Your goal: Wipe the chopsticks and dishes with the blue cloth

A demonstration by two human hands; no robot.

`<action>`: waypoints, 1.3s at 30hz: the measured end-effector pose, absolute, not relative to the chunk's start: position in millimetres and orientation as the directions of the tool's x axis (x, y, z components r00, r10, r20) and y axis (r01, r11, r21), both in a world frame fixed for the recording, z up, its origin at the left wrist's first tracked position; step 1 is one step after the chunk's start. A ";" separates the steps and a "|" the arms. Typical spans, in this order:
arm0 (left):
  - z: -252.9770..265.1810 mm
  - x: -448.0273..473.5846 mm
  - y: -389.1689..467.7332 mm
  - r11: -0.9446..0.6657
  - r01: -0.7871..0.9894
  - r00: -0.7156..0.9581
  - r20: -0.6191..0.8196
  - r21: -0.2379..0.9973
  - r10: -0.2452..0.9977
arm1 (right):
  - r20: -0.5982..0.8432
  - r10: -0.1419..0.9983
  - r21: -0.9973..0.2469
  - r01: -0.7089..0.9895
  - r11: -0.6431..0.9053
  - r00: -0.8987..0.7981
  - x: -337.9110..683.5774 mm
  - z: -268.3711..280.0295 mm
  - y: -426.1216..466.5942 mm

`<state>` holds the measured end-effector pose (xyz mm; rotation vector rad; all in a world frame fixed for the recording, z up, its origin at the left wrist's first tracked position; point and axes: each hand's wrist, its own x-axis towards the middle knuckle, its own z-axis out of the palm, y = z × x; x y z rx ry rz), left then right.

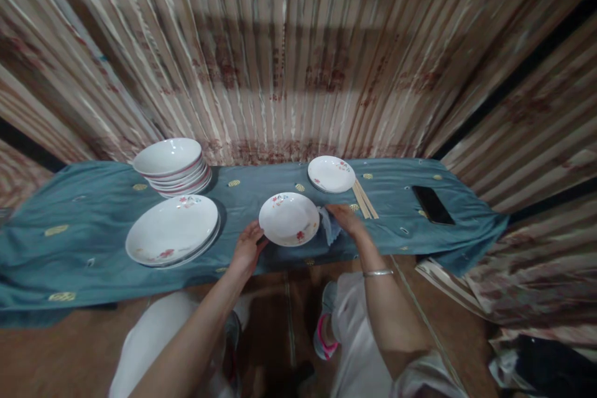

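Note:
A white plate with red flowers [289, 219] is in the middle, above the cloth-covered table and close to its front edge. My left hand [249, 247] is closed on the plate's left rim, thumb on the upper side. To the right of the plate, my right hand [344, 219] is closed on a pale blue cloth [331, 227], which hangs against the plate's right rim. The fingertips of that hand are partly hidden by the cloth.
Stacked bowls [170, 158] stand back left, with large plates [172, 230] in front of them. Small plates [331, 174] are stacked behind my right hand, chopsticks [364, 199] beside them. A black phone [433, 204] lies at the right on the blue tablecloth [252, 180]. A curtain [280, 56] hangs behind.

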<state>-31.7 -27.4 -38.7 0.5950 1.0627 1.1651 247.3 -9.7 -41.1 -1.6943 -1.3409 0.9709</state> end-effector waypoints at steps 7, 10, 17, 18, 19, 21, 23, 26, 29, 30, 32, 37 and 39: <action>-37.5 -25.3 -29.2 0.277 -0.444 -0.016 -0.316 0.852 0.949 | -0.201 0.974 -0.856 0.502 -0.122 -0.106 233.5 -41.3 -24.2; -39.2 -22.3 -28.7 0.242 -0.426 -0.043 -0.286 0.872 0.957 | -0.198 0.975 -0.861 0.493 -0.125 -0.098 230.7 -42.1 -25.9; -41.1 -16.4 -22.9 0.136 -0.380 -0.085 -0.181 0.915 0.980 | -0.173 0.984 -0.913 0.382 -0.142 -0.047 230.6 -41.3 -29.4; -40.6 -14.7 -22.0 0.125 -0.376 -0.083 -0.168 0.918 0.982 | -0.162 0.986 -0.925 0.354 -0.140 -0.033 231.6 -40.7 -29.2; -39.9 -12.5 -21.0 0.113 -0.374 -0.081 -0.154 0.921 0.985 | -0.149 0.989 -0.938 0.319 -0.135 -0.019 232.7 -40.0 -29.0; -37.7 -7.1 -18.4 0.095 -0.378 -0.082 -0.135 0.921 0.987 | -0.127 0.992 -0.961 0.244 -0.128 0.018 235.2 -38.8 -28.2; -34.6 -0.3 -14.7 0.085 -0.385 -0.095 -0.131 0.919 0.987 | -0.107 0.992 -0.976 0.181 -0.119 0.073 237.7 -38.1 -27.4; -28.7 12.1 -7.1 0.076 -0.396 -0.114 -0.131 0.915 0.985 | -0.090 0.981 -0.989 0.098 -0.107 0.170 241.9 -37.4 -26.1; -22.2 26.1 2.5 0.078 -0.400 -0.099 -0.128 0.913 0.987 | -0.085 0.962 -0.995 0.030 -0.096 0.259 247.7 -36.7 -23.9; -20.2 31.1 6.3 0.087 -0.398 -0.092 -0.134 0.913 0.987 | -0.085 0.953 -0.996 0.009 -0.091 0.291 250.1 -36.4 -22.8; -16.7 41.7 14.9 0.101 -0.387 -0.080 -0.142 0.917 0.987 | -0.094 0.933 -0.996 -0.040 -0.085 0.348 255.6 -36.2 -19.7; -9.3 70.1 41.5 0.145 -0.357 -0.034 -0.168 0.923 0.985 | -0.159 0.865 -0.984 -0.151 -0.097 0.476 273.2 -39.4 -6.0; -6.2 80.9 52.0 0.190 -0.349 -0.029 -0.213 0.918 0.977 | -0.168 0.838 -0.983 -0.149 -0.105 0.519 280.9 -42.2 1.1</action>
